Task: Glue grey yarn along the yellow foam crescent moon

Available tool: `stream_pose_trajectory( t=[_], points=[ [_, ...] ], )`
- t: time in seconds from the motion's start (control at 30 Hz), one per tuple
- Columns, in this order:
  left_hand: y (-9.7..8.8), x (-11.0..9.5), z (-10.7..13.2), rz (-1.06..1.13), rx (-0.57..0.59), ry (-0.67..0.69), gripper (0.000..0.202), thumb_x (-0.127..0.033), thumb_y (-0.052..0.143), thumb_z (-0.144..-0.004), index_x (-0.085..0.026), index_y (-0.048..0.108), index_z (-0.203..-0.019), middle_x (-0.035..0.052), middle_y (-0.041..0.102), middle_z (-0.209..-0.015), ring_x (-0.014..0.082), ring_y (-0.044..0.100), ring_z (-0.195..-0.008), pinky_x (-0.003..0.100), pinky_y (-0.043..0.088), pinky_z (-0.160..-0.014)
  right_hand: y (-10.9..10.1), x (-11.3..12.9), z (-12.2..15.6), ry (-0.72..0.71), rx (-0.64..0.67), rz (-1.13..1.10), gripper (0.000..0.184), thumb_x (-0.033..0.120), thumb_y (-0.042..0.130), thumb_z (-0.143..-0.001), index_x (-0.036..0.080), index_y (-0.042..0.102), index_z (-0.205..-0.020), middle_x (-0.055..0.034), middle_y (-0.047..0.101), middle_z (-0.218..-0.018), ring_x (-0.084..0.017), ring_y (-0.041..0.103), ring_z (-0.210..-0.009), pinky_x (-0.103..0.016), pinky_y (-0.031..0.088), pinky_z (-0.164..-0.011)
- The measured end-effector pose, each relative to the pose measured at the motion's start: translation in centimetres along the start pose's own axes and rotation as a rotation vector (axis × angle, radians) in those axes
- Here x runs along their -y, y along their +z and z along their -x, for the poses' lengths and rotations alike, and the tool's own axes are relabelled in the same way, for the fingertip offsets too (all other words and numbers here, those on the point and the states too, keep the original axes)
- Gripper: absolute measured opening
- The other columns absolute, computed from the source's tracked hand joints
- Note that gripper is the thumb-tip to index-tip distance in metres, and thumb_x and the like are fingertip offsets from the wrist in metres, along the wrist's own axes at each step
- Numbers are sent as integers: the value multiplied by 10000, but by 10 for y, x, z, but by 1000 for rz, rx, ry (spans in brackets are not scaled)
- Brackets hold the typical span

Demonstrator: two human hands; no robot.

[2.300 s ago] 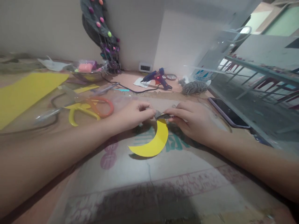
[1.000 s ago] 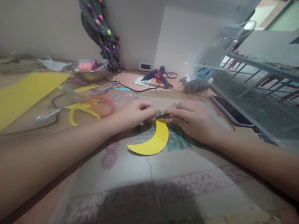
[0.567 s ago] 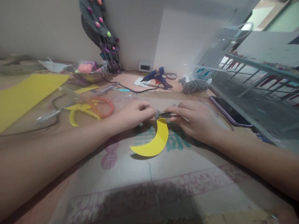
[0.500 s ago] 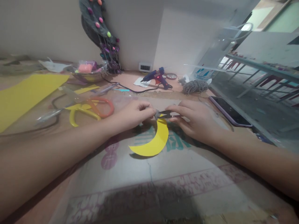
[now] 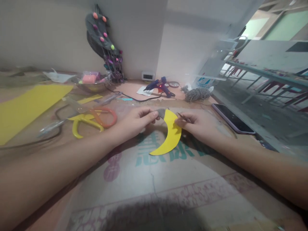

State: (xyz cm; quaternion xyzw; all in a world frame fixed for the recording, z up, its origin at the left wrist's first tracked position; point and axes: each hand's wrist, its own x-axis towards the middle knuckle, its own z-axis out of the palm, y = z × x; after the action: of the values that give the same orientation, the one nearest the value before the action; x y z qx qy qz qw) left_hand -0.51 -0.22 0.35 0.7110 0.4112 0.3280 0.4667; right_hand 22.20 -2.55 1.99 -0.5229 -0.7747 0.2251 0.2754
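Observation:
A yellow paper crescent [image 5: 171,134] lies on printed cardboard [image 5: 168,179] between my hands. My left hand [image 5: 137,120] pinches a small grey piece [image 5: 161,112] at the crescent's upper tip. My right hand [image 5: 199,123] touches the crescent's right edge with thumb and forefinger closed, and it holds a small dark thread snipper [image 5: 182,116] whose tip pokes up past the fingers.
Orange and yellow scissors [image 5: 92,118] lie left of my left hand, beside a yellow sheet [image 5: 26,106]. A blue glue gun [image 5: 158,86], grey yarn [image 5: 197,94], a bowl of craft bits [image 5: 92,80] and a wall socket [image 5: 147,76] sit further back. A phone [image 5: 232,118] lies at right.
The snipper has drawn back from the grey piece to the right. The crescent has swung, its lower tip now nearer the middle and its upper tip raised. The camera has tilted slightly.

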Motion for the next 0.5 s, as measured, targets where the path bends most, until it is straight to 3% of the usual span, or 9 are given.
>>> stream_pose_trajectory(
  t=[0.27,0.4,0.5],
  points=[
    [1,3,0,-49,-31,35,353,-520,575,-857,-189,649,-952,9,650,-781,122,559,-628,230,420,-545,4,-1,0,61,22,-109,361,468,567,-869,197,560,-631,-1,562,-576,-131,515,-505,-250,373,-445],
    [0,4,0,-141,-54,87,339,-504,597,-846,-189,676,-945,19,684,-869,132,580,-709,239,424,-613,7,-4,1,96,57,-197,379,522,570,-847,191,571,-663,-3,571,-602,-132,518,-522,-253,380,-464],
    [0,5,0,-204,-14,98,332,-496,575,-863,-184,680,-905,14,671,-819,136,573,-698,247,412,-604,8,-5,0,113,88,-247,367,524,603,-818,187,579,-674,-6,576,-625,-133,514,-544,-258,391,-493]
  ],
)
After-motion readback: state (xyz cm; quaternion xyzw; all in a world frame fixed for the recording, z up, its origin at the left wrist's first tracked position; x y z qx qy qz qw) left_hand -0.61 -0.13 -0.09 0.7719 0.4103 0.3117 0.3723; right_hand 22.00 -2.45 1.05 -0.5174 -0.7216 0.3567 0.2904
